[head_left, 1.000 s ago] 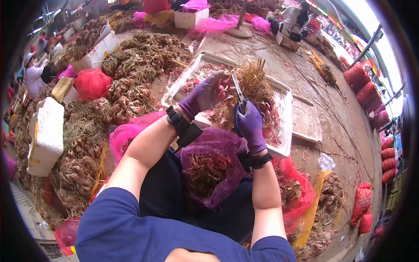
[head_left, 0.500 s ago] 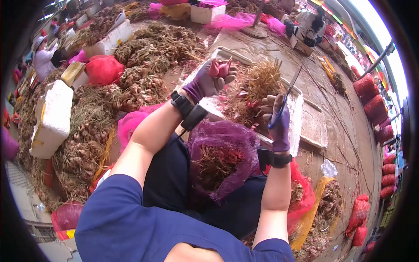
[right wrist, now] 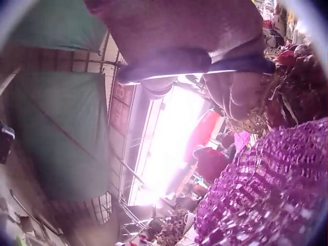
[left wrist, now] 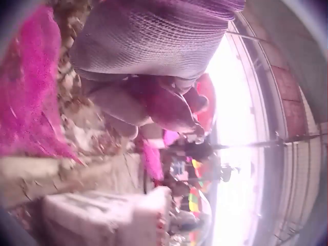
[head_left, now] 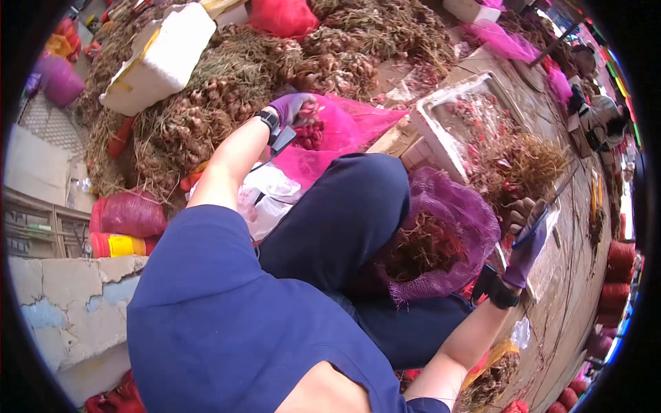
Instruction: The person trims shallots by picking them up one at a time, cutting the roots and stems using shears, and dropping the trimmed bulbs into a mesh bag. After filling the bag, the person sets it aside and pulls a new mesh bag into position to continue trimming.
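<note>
In the head view my left hand [head_left: 290, 109], in a purple glove, is over a pink mesh bag [head_left: 337, 134] with shallots inside. Its fingers hold a few red shallots [left wrist: 166, 108], best seen in the left wrist view. Off to the right, my gloved right hand [head_left: 529, 234] holds scissors with a blue handle [right wrist: 241, 64], the blade [head_left: 566, 180] pointing up and away. That hand is beside a white foam tray [head_left: 432, 124] with dry stalks and roots [head_left: 530, 165] in it. A purple mesh bag [head_left: 475, 213] of trimmings stands between my legs.
Heaps of unpeeled shallots with stalks [head_left: 200, 124] lie at the left, with a white foam box [head_left: 162, 58] on them. A white plastic bag [head_left: 272, 199] is by my left knee. Full red sacks [head_left: 616, 275] line the right side. Another person [head_left: 602, 120] sits at the far right.
My left hand has swung left from above the foam tray to the pink bag, carrying the shallots. The head view has turned left. My right hand keeps the scissors, away from the left hand.
</note>
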A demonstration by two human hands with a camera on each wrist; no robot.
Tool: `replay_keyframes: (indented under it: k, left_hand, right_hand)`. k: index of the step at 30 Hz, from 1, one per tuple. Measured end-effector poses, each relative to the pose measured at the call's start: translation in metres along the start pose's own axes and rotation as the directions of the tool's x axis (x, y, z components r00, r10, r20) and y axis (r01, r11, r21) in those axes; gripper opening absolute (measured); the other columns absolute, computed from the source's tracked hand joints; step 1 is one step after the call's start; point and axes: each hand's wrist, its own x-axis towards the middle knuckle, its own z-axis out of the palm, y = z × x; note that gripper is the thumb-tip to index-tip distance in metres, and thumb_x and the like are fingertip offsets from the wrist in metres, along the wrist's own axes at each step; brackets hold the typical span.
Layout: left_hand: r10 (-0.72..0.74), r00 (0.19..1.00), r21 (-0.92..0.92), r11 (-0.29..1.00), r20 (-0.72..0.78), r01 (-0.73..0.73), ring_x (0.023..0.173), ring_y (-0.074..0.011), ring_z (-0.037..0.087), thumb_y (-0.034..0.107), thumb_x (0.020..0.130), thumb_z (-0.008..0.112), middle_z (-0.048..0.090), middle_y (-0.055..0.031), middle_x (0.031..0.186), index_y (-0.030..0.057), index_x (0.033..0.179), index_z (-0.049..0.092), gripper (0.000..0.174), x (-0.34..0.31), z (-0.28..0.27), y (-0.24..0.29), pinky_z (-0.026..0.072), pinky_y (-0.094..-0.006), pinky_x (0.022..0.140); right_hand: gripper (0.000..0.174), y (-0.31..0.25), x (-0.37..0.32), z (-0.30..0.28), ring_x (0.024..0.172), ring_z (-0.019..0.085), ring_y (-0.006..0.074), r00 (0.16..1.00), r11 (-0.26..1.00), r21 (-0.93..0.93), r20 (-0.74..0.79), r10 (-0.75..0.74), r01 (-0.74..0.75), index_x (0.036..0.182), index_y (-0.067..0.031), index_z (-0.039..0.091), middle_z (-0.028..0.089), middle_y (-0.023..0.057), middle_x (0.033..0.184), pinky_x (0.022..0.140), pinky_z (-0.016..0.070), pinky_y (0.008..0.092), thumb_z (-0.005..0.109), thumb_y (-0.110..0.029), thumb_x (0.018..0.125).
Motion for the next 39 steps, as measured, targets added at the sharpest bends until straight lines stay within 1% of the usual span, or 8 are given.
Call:
replay_keyframes:
  k: [6, 7, 14, 18, 25, 30, 34, 39]
  left_hand:
    - [0.044, 0.799, -0.031, 0.996, -0.6, -0.078, 0.121, -0.0304, 0.045, 0.03, 0.093, 0.047, 0.043, -0.0127, 0.132, 0.009, 0.132, 0.039, 0.045, -0.044, 0.008, -0.04, 0.0452, -0.0385, 0.094]
    - [0.308, 0.825, 0.481, 0.875, -0.475, -0.05, 0.136, -0.0327, 0.024, 0.032, 0.095, 0.045, 0.018, -0.0096, 0.149, 0.0128, 0.144, 0.018, 0.059, -0.009, -0.072, -0.07, 0.0353, -0.0439, 0.104]
    - [0.36, 0.683, 0.559, 0.824, -0.636, 0.086, 0.095, -0.0249, 0.059, 0.027, 0.091, 0.047, 0.062, -0.01, 0.109, 0.0096, 0.112, 0.059, 0.029, 0.003, -0.082, -0.053, 0.0488, -0.0407, 0.077]
    - [0.91, 0.253, 0.928, 0.361, -0.328, -0.094, 0.087, -0.0226, 0.064, 0.02, 0.083, 0.055, 0.066, -0.0136, 0.095, 0.0016, 0.1, 0.064, 0.027, 0.046, -0.053, -0.023, 0.0498, -0.0341, 0.078]
    - [0.867, 0.411, 0.827, -0.003, 0.282, -0.562, 0.097, -0.0213, 0.061, 0.018, 0.088, 0.053, 0.064, -0.0127, 0.107, 0.0004, 0.113, 0.059, 0.032, 0.052, 0.263, 0.114, 0.0469, -0.0309, 0.085]
    - [0.214, 0.584, 0.621, -0.244, 0.783, -0.744, 0.098, -0.0267, 0.062, 0.01, 0.079, 0.053, 0.065, -0.0167, 0.105, 0.0046, 0.111, 0.063, 0.034, 0.119, 0.404, 0.08, 0.0476, -0.0333, 0.087]
    - [0.094, 0.734, 0.732, 0.062, 0.673, -0.679, 0.096, -0.0257, 0.06, 0.015, 0.072, 0.065, 0.063, -0.0189, 0.106, 0.0023, 0.119, 0.053, 0.05, 0.153, 0.446, 0.013, 0.0478, -0.0361, 0.083]
    - [0.62, 0.659, 0.783, 0.113, 0.426, -0.612, 0.074, -0.023, 0.059, 0.023, 0.076, 0.068, 0.06, -0.0138, 0.079, 0.0008, 0.094, 0.054, 0.032, 0.185, 0.473, -0.031, 0.0461, -0.0371, 0.068]
  right_hand:
    - [0.05, -0.001, 0.002, 0.007, 0.071, 0.056, 0.0076, 0.996, 0.996, 0.061, 0.073, 0.055, -0.059, 0.113, 0.0025, 0.053, 0.061, 0.0072, 0.092, 0.049, 0.0403, 0.0146, 0.054, -0.043, 0.091]
    - [0.05, -0.009, -0.006, 0.019, 0.069, 0.054, 0.007, 1.0, 1.0, -0.009, -0.001, 0.023, -0.023, 0.113, 0.0026, 0.053, 0.06, 0.0069, 0.091, 0.048, 0.0394, 0.0145, 0.053, -0.042, 0.092]
    - [0.036, -0.008, 0.007, 0.005, 0.058, 0.039, 0.0052, 0.991, 0.941, 0.326, 0.127, 0.047, -0.087, 0.112, -0.0012, 0.051, 0.053, 0.0038, 0.085, 0.044, 0.0323, 0.0158, 0.046, -0.033, 0.097]
    - [0.04, 0.0, 0.003, -0.011, 0.078, 0.063, 0.0169, 0.979, 0.947, 0.283, 0.086, -0.183, 0.152, 0.127, -0.0008, 0.044, 0.06, 0.0145, 0.109, 0.057, 0.0487, 0.0192, 0.047, -0.024, 0.096]
    - [0.032, -0.008, 0.012, -0.04, 0.059, 0.055, 0.0061, 0.898, 0.937, -0.144, -0.272, -0.346, 0.318, 0.101, -0.0036, 0.057, 0.062, 0.002, 0.076, 0.05, 0.0432, 0.0184, 0.059, -0.034, 0.09]
    - [0.031, -0.004, 0.004, -0.055, 0.058, 0.056, 0.0063, 0.867, 0.902, 0.071, -0.316, -0.385, 0.427, 0.092, -0.0041, 0.059, 0.061, 0.0012, 0.072, 0.052, 0.045, 0.0195, 0.065, -0.034, 0.086]
    - [0.024, 0.012, 0.002, -0.067, 0.06, 0.058, 0.0125, 0.963, 0.935, 0.266, -0.194, -0.185, 0.233, 0.089, -0.0023, 0.06, 0.06, 0.0048, 0.069, 0.05, 0.0455, 0.024, 0.046, -0.022, 0.094]
    - [0.044, 0.004, -0.008, -0.048, 0.069, 0.06, 0.0339, 0.863, 0.782, -0.548, -0.196, -0.466, 0.298, 0.078, -0.0011, 0.057, 0.061, 0.0191, 0.077, 0.061, 0.0461, 0.0439, 0.06, -0.045, 0.084]
